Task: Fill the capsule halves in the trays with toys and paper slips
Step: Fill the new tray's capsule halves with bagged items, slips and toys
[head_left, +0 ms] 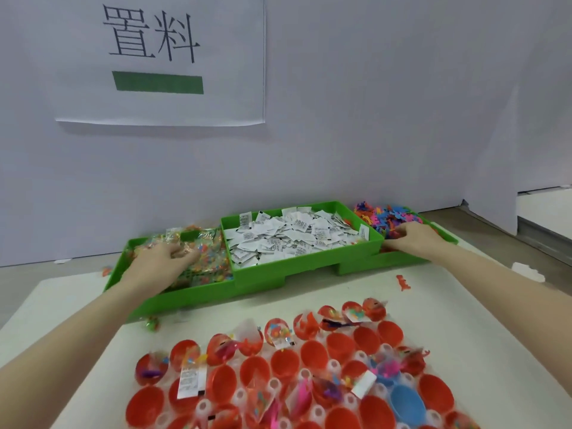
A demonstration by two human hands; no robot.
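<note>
**Reaching into both outer bins for toy stock**

Head view, the only one. Three green bins sit in a row at the back of the desk [464,305]. The left bin [123,267] holds small clear packets of coloured bits [210,261]; the middle bin [263,274] is heaped with folded paper slips [294,236]; the right bin [445,235] holds loose flat plastic toys [387,218] in mixed colours.

Left hand [161,258] lies on the packets, fingers curled into the pile; whether this grip has closed on a packet I cannot tell. Right hand [411,239] rests at the near edge of the toy heap, fingers bent down into it; what it holds, if anything, is hidden under the fingers.

Nearest the camera, the tray of capsule halves [309,360]: mostly red, one blue half [405,404]. The far rows already carry packets, slips and toys; many halves toward the middle and near side look unfilled. The tray is well apart from both hands.

Handling, as judged: packets are light, soft and likely slick, so pinch at a sealed edge. Slips are featherweight; a fingertip pinch at a corner should separate one. Toys look thin, bendy and prone to tangle, so lift one by a limb. One red toy [402,283] lies stray on the desk.
</note>
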